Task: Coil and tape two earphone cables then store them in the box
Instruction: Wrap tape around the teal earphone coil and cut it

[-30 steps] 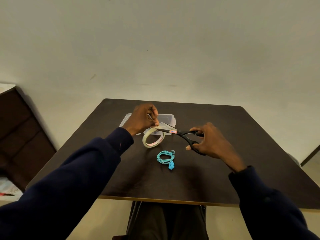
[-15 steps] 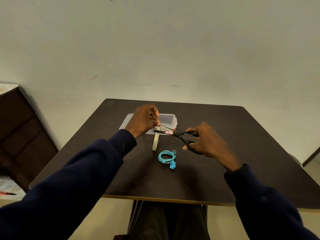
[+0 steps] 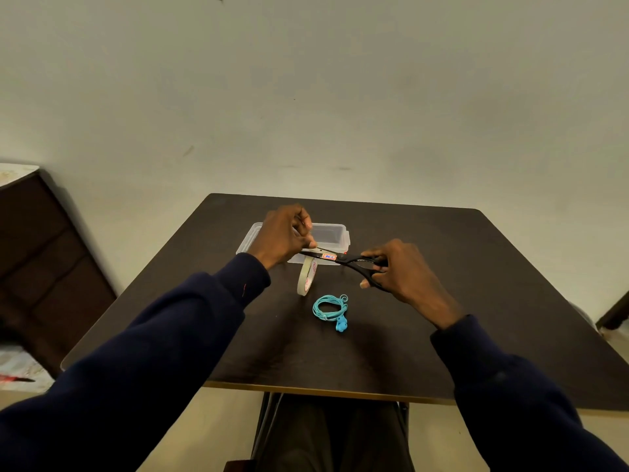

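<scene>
Dark wood table [image 3: 442,301] is carrying everything; a person is sitting at it, both sleeves reaching forward. Clear plastic box [image 3: 332,233] is sitting at the far middle; its contents are not readable from where I stand. Left hand [image 3: 282,236] is hovering over the box's near edge, and right hand [image 3: 398,267] is working just to its right. Black scissors [image 3: 343,258] are bridging the two hands, tips pointing left. Tape roll [image 3: 306,275] is standing on edge below the left hand; hanging or resting, I cannot tell. Blue earphone cable [image 3: 330,308], coiled, is lying on the table near the roll, outside the box, with no tape showing on it. A second cable is not showing.

Risk, my judgement: the cut piece may be folding onto itself or sticking to the blades, since only one end is being held. The roll may be dropping and rolling away. The untaped coil may be springing open.

Grip: left thumb and fingers are pinching together on the tape strip [image 3: 315,250] drawn up from the roll. Right fingers are curling through the scissors' handles, clamping them; the blades are looking nearly together at the strip.
</scene>
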The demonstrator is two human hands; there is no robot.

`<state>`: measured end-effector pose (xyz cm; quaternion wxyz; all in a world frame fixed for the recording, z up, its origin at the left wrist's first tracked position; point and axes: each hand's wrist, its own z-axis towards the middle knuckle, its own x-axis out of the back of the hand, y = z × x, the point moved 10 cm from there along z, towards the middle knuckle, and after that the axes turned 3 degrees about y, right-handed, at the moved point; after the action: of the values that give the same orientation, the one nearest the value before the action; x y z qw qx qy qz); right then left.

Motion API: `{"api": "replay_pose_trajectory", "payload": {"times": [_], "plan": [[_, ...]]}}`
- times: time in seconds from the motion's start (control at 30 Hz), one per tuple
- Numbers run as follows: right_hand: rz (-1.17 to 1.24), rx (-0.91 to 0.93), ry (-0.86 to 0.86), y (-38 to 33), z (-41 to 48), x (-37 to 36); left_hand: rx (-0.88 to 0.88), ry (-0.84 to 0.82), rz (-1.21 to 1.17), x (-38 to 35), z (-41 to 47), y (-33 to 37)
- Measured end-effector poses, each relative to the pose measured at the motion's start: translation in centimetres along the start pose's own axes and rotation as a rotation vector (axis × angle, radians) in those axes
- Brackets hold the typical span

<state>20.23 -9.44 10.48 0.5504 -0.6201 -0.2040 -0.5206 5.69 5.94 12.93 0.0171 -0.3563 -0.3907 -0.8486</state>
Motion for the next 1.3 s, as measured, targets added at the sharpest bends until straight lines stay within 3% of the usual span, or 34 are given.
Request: {"api": "replay_pose_trajectory", "payload": {"times": [0.3,0.57,0.7,1.1,1.3], "plan": [[-0.097,0.002,0.113,0.3,0.2,0.8,0.035,0.020,-0.031,-0.1,0.0,-0.3],[-0.071,-0.004,0.056,0.3,0.2,0.3,0.118,0.144,-0.125,1.8,0.1,-1.5],[-0.042,-0.005,0.031,0.8,0.1,0.1,0.192,0.102,-0.226,1.2,-1.5,-2.7],[0.025,-0.030,-0.015,-0.1,0.0,0.2,0.239,0.065,-0.185,-0.9,-2.9,-3.5],[0.012,-0.057,0.042,0.6,0.3,1.6,0.267,0.053,-0.187,-0.8,-3.1,-4.3]]}}
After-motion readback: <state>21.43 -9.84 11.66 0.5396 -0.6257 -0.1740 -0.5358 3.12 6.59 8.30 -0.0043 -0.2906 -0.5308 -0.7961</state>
